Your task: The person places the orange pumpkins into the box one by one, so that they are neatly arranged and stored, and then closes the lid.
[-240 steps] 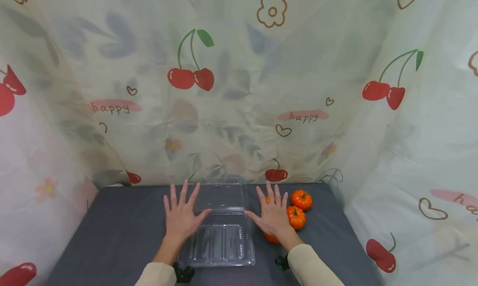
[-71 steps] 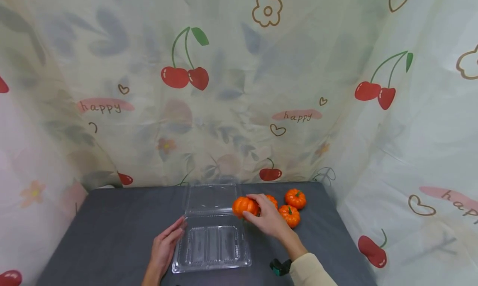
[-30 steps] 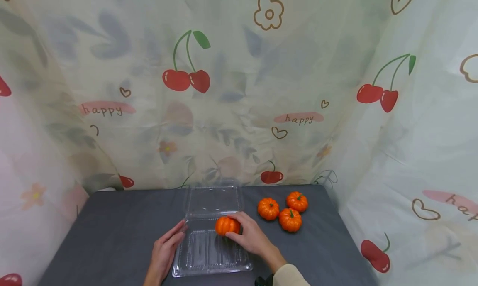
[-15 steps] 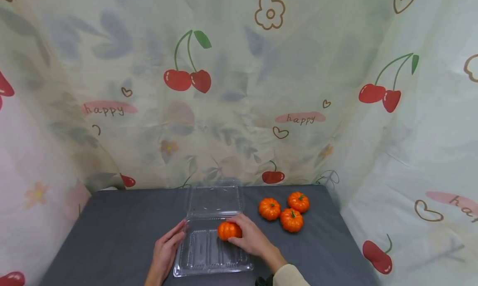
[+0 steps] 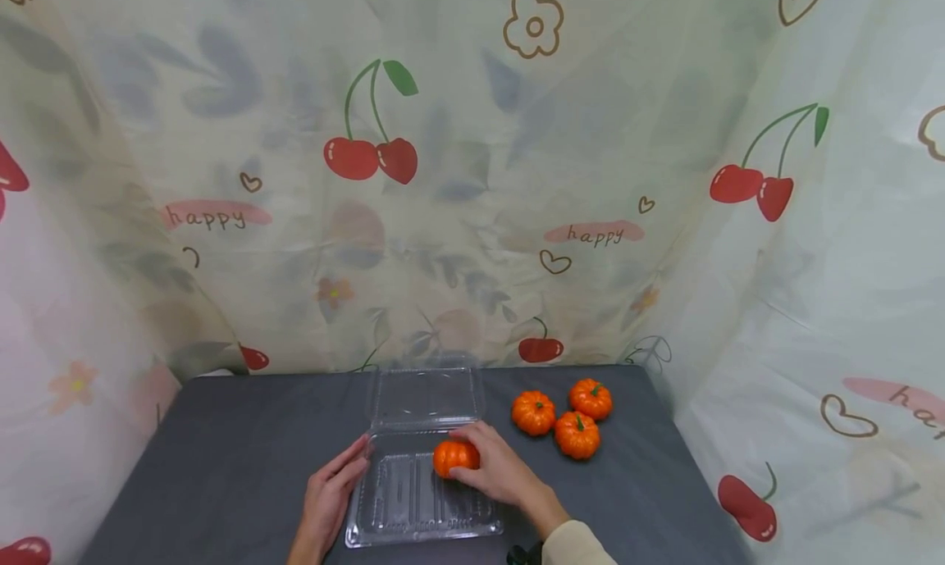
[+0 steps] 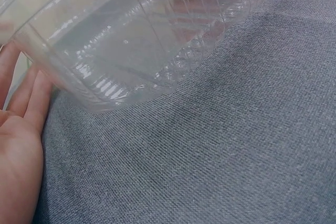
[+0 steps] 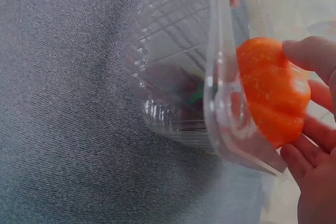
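My right hand [image 5: 498, 469] grips a small orange pumpkin [image 5: 455, 459] between thumb and fingers, inside the right part of a clear plastic clamshell container [image 5: 391, 539]. In the right wrist view the pumpkin [image 7: 273, 93] shows beyond the container's rim [image 7: 212, 66], thumb on one side and fingertips on the other. The hinged lid [image 5: 428, 395] lies folded back, away from me. My left hand [image 5: 328, 495] rests its straight fingers along the container's left side; in the left wrist view those fingers [image 6: 39, 98] touch the clear wall [image 6: 68, 77].
Three more orange pumpkins, a left one [image 5: 533, 413], a back one [image 5: 591, 399] and a front one [image 5: 577, 435], sit to the right of the container on the dark grey tablecloth [image 5: 236, 458]. A printed curtain [image 5: 443, 220] encloses the table's back and sides.
From spread above the table, my left hand went to the container's side. My right hand took a pumpkin, carried it left over the container and lowered it; hardly any motion in the last half second.
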Demonstrator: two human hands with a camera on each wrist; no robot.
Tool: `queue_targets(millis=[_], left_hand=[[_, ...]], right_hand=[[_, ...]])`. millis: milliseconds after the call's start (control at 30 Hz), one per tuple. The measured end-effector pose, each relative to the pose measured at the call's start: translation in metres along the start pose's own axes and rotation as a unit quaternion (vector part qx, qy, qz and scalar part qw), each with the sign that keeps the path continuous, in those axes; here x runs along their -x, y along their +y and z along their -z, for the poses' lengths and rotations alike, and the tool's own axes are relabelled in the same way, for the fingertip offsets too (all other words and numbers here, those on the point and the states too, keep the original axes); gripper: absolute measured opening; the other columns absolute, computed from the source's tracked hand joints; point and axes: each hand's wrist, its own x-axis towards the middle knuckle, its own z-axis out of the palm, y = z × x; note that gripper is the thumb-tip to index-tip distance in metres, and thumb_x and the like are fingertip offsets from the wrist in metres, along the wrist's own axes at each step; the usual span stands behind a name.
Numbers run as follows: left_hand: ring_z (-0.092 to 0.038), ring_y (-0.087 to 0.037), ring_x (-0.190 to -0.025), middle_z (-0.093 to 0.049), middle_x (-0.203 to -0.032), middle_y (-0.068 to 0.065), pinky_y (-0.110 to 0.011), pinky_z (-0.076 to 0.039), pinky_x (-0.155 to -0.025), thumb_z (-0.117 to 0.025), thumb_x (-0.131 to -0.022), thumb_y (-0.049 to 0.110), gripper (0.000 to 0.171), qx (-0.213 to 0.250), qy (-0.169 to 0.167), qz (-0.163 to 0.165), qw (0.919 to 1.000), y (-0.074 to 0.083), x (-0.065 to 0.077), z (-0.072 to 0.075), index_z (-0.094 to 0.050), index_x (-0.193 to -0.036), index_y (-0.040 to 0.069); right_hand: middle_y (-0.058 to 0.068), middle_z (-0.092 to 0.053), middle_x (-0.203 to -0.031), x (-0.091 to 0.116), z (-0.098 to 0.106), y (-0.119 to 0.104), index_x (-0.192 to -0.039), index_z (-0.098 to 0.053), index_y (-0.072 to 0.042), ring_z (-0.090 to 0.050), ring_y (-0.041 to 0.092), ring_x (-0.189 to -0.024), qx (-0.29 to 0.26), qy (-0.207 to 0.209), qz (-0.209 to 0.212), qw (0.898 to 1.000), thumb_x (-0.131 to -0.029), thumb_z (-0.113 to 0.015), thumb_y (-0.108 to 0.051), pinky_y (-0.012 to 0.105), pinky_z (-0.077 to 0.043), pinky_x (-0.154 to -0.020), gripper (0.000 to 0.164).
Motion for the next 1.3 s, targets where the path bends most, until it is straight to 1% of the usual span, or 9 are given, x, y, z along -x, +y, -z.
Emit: queue_targets(millis=[167,267,367,467,600,733,900,1133,1300], left_hand=[[-0.068,0.002,-0.113,-0.074,-0.115,0.021,-0.016,-0.055,-0.096,-0.069,-0.093,0.007,0.056,-0.005,0.007,0.011,0.9999,0.001,0.0,-0.001,-0.052,-0.146,-0.002],[-0.068,0.001,-0.114,-0.074,-0.115,0.02,-0.017,-0.055,-0.096,-0.069,-0.093,0.006,0.057,0.002,0.001,-0.001,1.0,0.0,0.001,-0.001,-0.051,-0.146,-0.005],[-0.069,-0.001,-0.114,-0.074,-0.115,0.019,-0.018,-0.055,-0.096,-0.069,-0.094,0.005,0.058,0.017,-0.008,-0.013,0.9997,0.0,0.002,0.0,-0.047,-0.146,-0.008],[-0.069,-0.003,-0.115,-0.075,-0.115,0.018,-0.019,-0.056,-0.097,-0.068,-0.094,0.004,0.059,0.033,-0.011,-0.018,0.9992,0.0,0.003,0.001,-0.045,-0.147,-0.01],[-0.069,-0.003,-0.116,-0.074,-0.115,0.018,-0.02,-0.056,-0.098,-0.07,-0.094,0.006,0.061,0.036,-0.009,-0.015,0.9992,0.002,0.003,0.001,-0.045,-0.147,-0.009],[-0.069,-0.003,-0.116,-0.075,-0.114,0.018,-0.02,-0.056,-0.098,-0.071,-0.093,0.007,0.062,0.037,-0.006,-0.008,0.9993,0.002,0.002,0.001,-0.046,-0.147,-0.008],[-0.069,-0.003,-0.114,-0.075,-0.113,0.019,-0.021,-0.056,-0.098,-0.071,-0.093,0.006,0.062,0.038,-0.007,-0.009,0.9992,0.001,0.002,0.001,-0.045,-0.147,-0.009],[-0.07,-0.003,-0.113,-0.075,-0.114,0.018,-0.021,-0.056,-0.097,-0.068,-0.094,0.004,0.06,0.042,-0.011,-0.02,0.9988,0.0,0.002,0.001,-0.044,-0.147,-0.011],[-0.07,-0.003,-0.114,-0.075,-0.114,0.018,-0.022,-0.056,-0.098,-0.068,-0.094,0.005,0.06,0.04,-0.014,-0.023,0.9988,0.0,0.002,0.001,-0.043,-0.147,-0.011]], right_hand=[[-0.002,-0.058,-0.136,0.0,0.002,-0.002,-0.139,-0.06,-0.019,-0.055,0.019,-0.124,0.005,-0.005,-0.006,1.0,-0.092,-0.075,-0.04,0.041,-0.051,-0.107,0.054],[-0.002,-0.058,-0.136,0.001,0.004,-0.003,-0.139,-0.06,-0.02,-0.055,0.019,-0.123,0.012,-0.002,-0.003,1.0,-0.093,-0.073,-0.04,0.04,-0.051,-0.106,0.052],[-0.002,-0.059,-0.134,0.002,0.009,-0.007,-0.137,-0.061,-0.02,-0.055,0.019,-0.121,0.026,0.012,0.002,1.0,-0.094,-0.072,-0.038,0.04,-0.052,-0.104,0.048],[-0.001,-0.059,-0.133,0.002,0.015,-0.012,-0.137,-0.061,-0.019,-0.055,0.019,-0.119,0.045,0.033,0.003,0.998,-0.095,-0.071,-0.037,0.041,-0.052,-0.103,0.047],[0.002,-0.056,-0.139,0.001,0.021,-0.015,-0.141,-0.058,-0.02,-0.053,0.023,-0.127,0.095,0.049,-0.004,0.994,-0.095,-0.069,-0.043,0.045,-0.051,-0.106,0.052],[0.009,-0.048,-0.151,0.0,0.025,-0.015,-0.15,-0.048,-0.023,-0.046,0.032,-0.138,0.157,0.039,-0.03,0.986,-0.095,-0.064,-0.058,0.054,-0.045,-0.113,0.068],[0.017,-0.034,-0.163,-0.001,0.027,-0.011,-0.16,-0.034,-0.023,-0.033,0.045,-0.149,0.199,0.027,-0.053,0.978,-0.092,-0.054,-0.072,0.064,-0.03,-0.122,0.086],[0.015,-0.023,-0.169,-0.002,0.03,0.003,-0.163,-0.027,-0.027,-0.021,0.047,-0.155,0.218,0.034,-0.073,0.973,-0.093,-0.044,-0.078,0.068,-0.022,-0.123,0.088],[0.014,-0.022,-0.169,-0.004,0.036,0.011,-0.163,-0.026,-0.028,-0.018,0.047,-0.156,0.234,0.041,-0.084,0.968,-0.093,-0.04,-0.079,0.07,-0.017,-0.124,0.088]])
